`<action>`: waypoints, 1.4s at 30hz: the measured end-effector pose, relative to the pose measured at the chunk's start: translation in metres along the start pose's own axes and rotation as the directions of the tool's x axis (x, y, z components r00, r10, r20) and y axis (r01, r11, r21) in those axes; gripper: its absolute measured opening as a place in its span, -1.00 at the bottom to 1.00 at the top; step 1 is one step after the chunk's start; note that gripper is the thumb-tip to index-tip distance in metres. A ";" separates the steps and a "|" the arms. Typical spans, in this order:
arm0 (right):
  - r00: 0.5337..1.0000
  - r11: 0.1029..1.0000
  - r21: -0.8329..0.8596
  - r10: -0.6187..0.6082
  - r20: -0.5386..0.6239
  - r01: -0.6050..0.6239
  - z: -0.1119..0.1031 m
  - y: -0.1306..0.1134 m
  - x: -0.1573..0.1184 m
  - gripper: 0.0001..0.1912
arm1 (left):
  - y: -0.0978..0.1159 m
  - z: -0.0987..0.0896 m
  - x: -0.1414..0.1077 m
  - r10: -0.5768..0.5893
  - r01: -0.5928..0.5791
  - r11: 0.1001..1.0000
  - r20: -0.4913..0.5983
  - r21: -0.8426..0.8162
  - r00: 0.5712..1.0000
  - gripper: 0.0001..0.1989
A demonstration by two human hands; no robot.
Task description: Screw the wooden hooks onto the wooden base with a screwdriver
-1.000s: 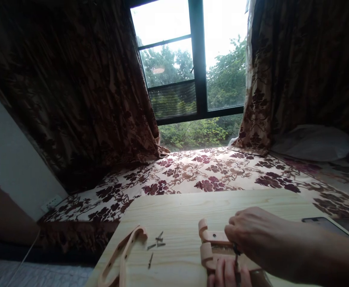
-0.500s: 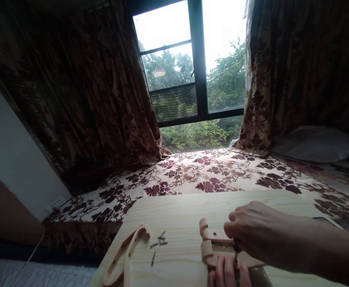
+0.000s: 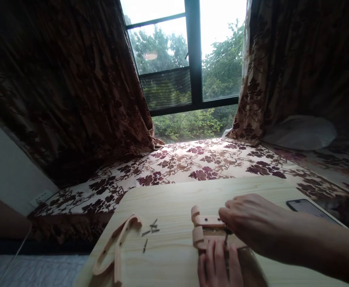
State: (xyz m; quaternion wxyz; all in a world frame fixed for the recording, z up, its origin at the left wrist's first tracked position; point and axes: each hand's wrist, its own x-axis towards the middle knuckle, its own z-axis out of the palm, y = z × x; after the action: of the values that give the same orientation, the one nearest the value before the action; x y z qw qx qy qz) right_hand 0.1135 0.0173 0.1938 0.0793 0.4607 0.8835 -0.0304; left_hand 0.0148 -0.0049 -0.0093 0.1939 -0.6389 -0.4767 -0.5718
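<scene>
Nearest, the left hand (image 3: 220, 265) lies over the nearer curved wooden hook piece (image 3: 203, 244), fingers spread; its thumb is hidden, so I cannot tell whether this grip clasps the wood. A glossy brownish object (image 3: 253, 268), unclear in kind, sits beside that hand. Above the same piece, the right hand's (image 3: 249, 215) grip pinches a slim dark tool (image 3: 226, 238), perhaps a screwdriver, upright between the left fingers. The wood looks light, stiff and smooth, best held along its flat bar rather than by the curled end; the thin tool could slip sideways. Just beyond rests a matching hook piece (image 3: 211, 220) with dark holes. Leftward on the worktop (image 3: 174, 199) are two loose curved pieces (image 3: 118, 255) and small screws (image 3: 154, 228); farther right, a phone (image 3: 308, 209).
</scene>
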 end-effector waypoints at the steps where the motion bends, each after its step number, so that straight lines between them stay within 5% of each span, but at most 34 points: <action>1: 1.000 1.000 -0.020 0.008 0.009 -0.007 -0.003 0.001 0.000 -0.85 | -0.004 -0.006 0.000 0.052 -0.052 0.999 0.083 0.001 0.995 -0.41; 8: 0.986 0.986 -0.010 -0.167 0.001 0.167 -0.016 0.009 -0.002 -0.87 | -0.017 -0.027 0.003 0.148 -0.162 0.986 0.285 0.028 0.947 -0.50; 13: 0.991 0.991 -0.002 -0.133 -0.026 0.133 -0.008 0.012 0.002 -0.85 | -0.016 -0.032 0.007 0.186 -0.219 0.975 0.386 0.044 0.904 -0.55; 20: 1.000 1.000 -0.020 -0.013 0.010 0.013 -0.010 0.012 0.004 -0.82 | -0.013 -0.037 0.011 0.129 -0.144 0.990 0.402 0.007 0.907 -0.44; 30: 0.978 0.978 -0.031 -0.205 -0.041 0.204 -0.017 0.015 -0.004 -0.87 | -0.015 -0.033 0.009 0.093 -0.080 0.995 0.359 -0.051 0.929 -0.38; 42: 1.000 1.000 -0.016 0.008 -0.021 -0.009 -0.012 0.007 -0.003 -0.84 | -0.014 -0.032 0.009 0.117 -0.124 0.992 0.351 -0.001 0.929 -0.34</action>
State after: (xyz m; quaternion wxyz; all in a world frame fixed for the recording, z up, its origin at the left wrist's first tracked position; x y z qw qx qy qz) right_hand 0.1198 0.0201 0.2065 0.0737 0.4642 0.8825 -0.0182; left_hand -0.0158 -0.0204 0.0033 0.1472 -0.7565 -0.4694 -0.4308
